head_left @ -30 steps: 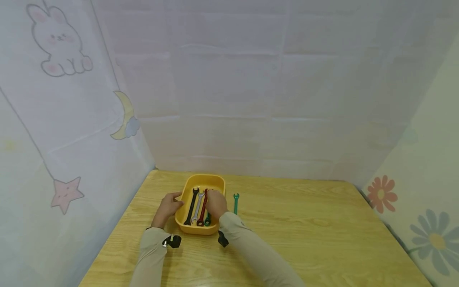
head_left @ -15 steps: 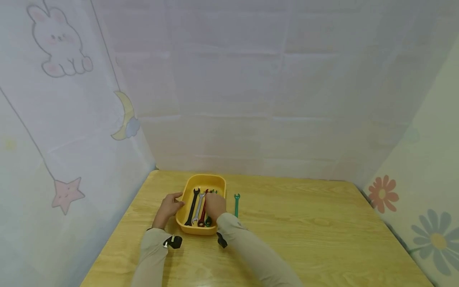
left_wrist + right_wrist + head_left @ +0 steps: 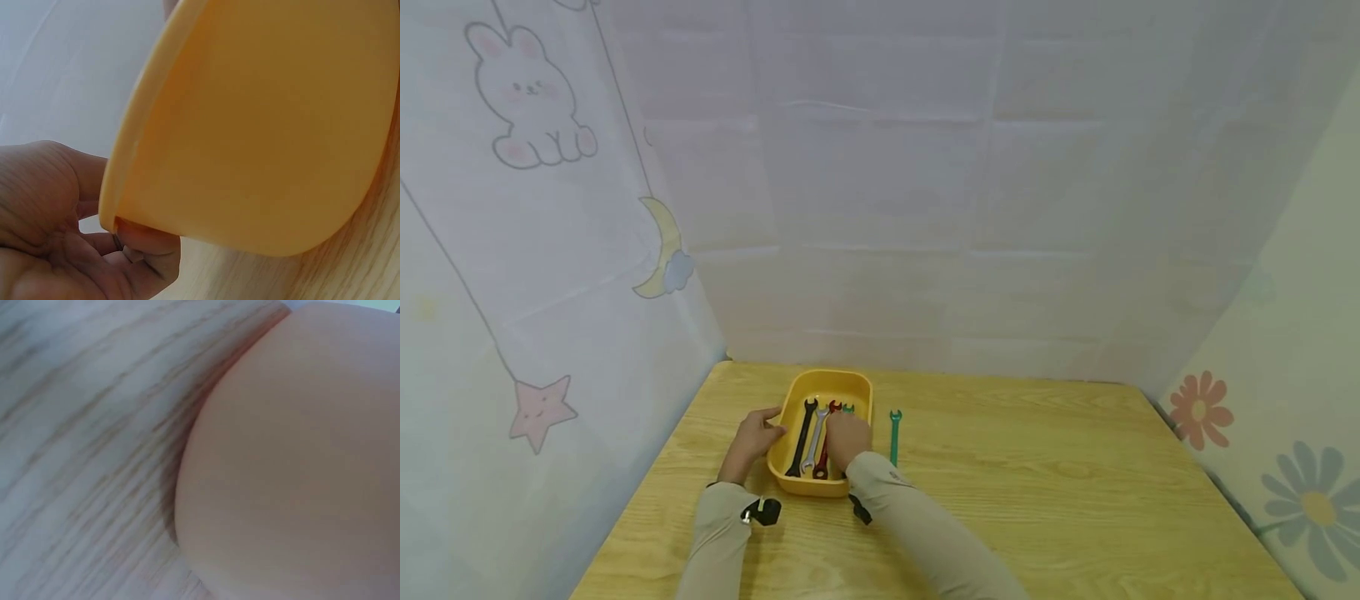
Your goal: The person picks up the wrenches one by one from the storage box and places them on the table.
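A yellow tray point(image 3: 831, 387) sits on the table with wrenches lying lengthwise inside. From left to right these are a black wrench point(image 3: 802, 440), a silver wrench point(image 3: 813, 446), a red wrench point(image 3: 821, 471) and a green wrench point(image 3: 848, 409). My left hand point(image 3: 754, 443) holds the tray's left side, its thumb and fingers about the rim in the left wrist view. Reaching into the tray's right side, my right hand point(image 3: 850, 437) covers most of the green wrench and part of the red one. Its fingertips are hidden. Only the tray's outer wall point(image 3: 294, 456) fills the right wrist view.
A second, teal-green wrench point(image 3: 895, 437) lies on the wooden table point(image 3: 1037, 467) just right of the tray, partly behind the right sleeve point(image 3: 917, 517). Cloth-covered walls point(image 3: 880, 208) stand behind and at both sides of the table.
My right hand has shifted slightly towards me inside the tray. The near ring end of the green wrench is now covered, and its far end shows. My left hand stays put.
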The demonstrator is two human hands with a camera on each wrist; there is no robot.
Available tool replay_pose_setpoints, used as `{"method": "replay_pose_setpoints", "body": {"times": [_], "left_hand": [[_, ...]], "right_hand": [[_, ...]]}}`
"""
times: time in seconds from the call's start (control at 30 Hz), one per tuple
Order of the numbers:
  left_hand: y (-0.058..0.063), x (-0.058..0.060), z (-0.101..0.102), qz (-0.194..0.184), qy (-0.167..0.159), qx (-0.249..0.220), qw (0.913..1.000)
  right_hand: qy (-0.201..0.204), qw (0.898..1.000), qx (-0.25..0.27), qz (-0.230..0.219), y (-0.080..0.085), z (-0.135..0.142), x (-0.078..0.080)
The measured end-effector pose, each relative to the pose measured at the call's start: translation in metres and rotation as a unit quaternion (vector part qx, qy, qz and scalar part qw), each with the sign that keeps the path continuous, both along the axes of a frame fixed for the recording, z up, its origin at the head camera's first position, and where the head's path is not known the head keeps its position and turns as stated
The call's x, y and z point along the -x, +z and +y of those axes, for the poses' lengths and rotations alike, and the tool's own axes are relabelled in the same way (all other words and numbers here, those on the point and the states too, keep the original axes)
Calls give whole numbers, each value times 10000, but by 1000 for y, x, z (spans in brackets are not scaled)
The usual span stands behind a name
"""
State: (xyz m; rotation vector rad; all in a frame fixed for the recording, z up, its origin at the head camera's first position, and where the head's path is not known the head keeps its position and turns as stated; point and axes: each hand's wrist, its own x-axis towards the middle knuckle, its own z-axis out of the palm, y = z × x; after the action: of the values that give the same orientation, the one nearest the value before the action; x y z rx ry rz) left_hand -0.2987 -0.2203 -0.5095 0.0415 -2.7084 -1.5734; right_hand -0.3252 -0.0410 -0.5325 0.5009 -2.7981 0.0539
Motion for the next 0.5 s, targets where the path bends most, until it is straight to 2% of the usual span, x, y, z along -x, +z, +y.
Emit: {"method": "replay_pose_setpoints", "body": {"times": [0.23,0.5], "left_hand": [[-1,-1,0,21,9,40,10000],[-1,1,1,31,23,56,10000]], "right_hand": [[-326,9988,-244,-255,-1,-4,1],[-292,9976,-253,-576,4,-4,1]]}}
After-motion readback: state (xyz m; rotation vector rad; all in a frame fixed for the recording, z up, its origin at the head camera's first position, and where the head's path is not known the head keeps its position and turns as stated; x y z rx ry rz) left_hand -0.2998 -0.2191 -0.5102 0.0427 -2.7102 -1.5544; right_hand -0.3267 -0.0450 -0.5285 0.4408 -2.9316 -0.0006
